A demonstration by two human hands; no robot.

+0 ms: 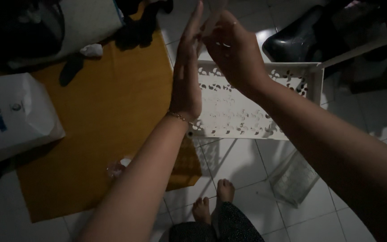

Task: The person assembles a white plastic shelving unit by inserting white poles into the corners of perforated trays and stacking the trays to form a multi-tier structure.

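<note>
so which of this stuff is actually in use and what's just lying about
In use:
- left hand, flat, fingers up
- right hand, pinching a thin pale piece
- white perforated plastic shelf panel

Lying about:
- white paper bag
- mustard yellow cloth
- black glossy seat

White plastic shelf panel (242,107): matt, pierced with cut-out pattern. Floor tiles (242,166): glazed ceramic, glossy, smooth. Mat (108,112): mustard cloth, matt. Bag (14,112): white paper, smooth. Bracelet (178,117): fine metal chain. Black seat (292,40): glossy plastic.
</note>
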